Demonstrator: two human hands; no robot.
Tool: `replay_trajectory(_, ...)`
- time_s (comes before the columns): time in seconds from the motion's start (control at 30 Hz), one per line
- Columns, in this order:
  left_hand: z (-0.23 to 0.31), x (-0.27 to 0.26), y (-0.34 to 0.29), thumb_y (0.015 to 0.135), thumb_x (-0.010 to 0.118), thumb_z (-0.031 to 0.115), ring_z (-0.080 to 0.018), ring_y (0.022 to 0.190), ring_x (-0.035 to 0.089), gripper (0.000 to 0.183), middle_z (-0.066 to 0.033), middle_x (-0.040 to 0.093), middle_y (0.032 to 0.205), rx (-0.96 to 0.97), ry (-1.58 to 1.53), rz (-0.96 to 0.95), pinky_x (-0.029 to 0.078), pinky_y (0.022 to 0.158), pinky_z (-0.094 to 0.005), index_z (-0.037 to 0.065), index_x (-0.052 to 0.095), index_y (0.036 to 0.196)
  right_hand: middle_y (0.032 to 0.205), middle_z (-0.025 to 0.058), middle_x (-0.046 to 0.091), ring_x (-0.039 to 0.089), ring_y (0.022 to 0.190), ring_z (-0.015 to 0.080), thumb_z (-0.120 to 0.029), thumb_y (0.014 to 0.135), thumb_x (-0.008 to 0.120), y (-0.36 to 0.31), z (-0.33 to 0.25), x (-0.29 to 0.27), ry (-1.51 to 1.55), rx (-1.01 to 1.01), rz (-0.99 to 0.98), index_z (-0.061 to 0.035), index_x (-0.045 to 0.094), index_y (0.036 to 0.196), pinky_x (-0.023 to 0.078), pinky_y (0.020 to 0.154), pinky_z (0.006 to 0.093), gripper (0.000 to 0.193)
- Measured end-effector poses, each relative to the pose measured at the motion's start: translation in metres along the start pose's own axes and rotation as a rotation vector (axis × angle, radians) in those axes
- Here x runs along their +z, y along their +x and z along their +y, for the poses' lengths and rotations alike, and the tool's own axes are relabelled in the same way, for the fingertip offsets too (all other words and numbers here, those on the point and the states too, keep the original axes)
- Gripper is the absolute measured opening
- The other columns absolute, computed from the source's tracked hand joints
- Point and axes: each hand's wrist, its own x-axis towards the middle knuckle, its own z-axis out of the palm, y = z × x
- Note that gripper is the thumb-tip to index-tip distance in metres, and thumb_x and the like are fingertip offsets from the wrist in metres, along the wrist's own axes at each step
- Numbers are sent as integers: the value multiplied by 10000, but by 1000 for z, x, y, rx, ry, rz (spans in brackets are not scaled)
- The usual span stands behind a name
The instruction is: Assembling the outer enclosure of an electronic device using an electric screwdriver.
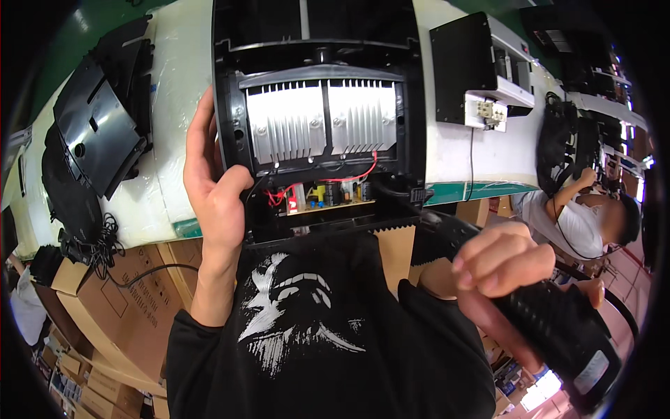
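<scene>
A black housing stands upright before me on the bench, its inside facing me. Two silver finned heat sinks fill its middle. Below them are red wires and a circuit board with small components. My left hand clasps the housing's left side, thumb on the near face, fingers behind. Off to the right, my right hand is closed around a long black object with a ribbed part and a pale label. Its narrow end reaches toward the housing's lower right corner; its kind is unclear.
Black panels and coiled cables lie at the left of the pale-covered bench. A black-and-white device stands at the right. Cardboard boxes sit below the bench's left side. Another person is at the far right.
</scene>
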Motion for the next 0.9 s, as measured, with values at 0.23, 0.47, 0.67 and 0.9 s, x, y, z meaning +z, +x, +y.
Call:
replay_trajectory(0.23, 1, -6, -1, 552, 396, -62, -240, 1220, 446, 826, -179, 451, 1319, -36, -88, 19, 297, 1043, -288, -45, 354, 1376, 573, -17, 490, 468, 409, 87, -440, 795, 642, 26, -101, -61, 23, -285, 400, -102, 438, 663, 444, 456, 220, 416)
replay_trajectory(0.47, 2, 1, 2, 541, 409, -37, -241, 1225, 442, 830, -174, 448, 1322, -7, -54, -20, 286, 1053, -294, -53, 357, 1370, 638, 110, 471, 428, 472, 229, -847, 752, 249, 10, -90, -152, -733, -430, 587, -70, 538, 852, 377, 451, 370, 835)
replay_trajectory(0.67, 4, 3, 2, 534, 415, -25, -235, 1210, 453, 835, -166, 462, 1309, -18, -47, 0, 290, 1050, -285, -51, 362, 1367, 628, 121, 495, 457, 507, 251, -886, 709, 195, 14, -40, -176, -533, -294, 617, 4, 531, 693, 404, 515, 381, 951)
replay_trajectory(0.9, 6, 7, 3, 525, 413, -26, -225, 1194, 463, 838, -162, 476, 1292, -20, -2, 26, 305, 1037, -271, -62, 363, 1361, 670, 78, 590, 531, 540, 214, -870, 736, 174, 29, -14, -203, -246, -50, 444, -45, 593, 765, 426, 550, 354, 926)
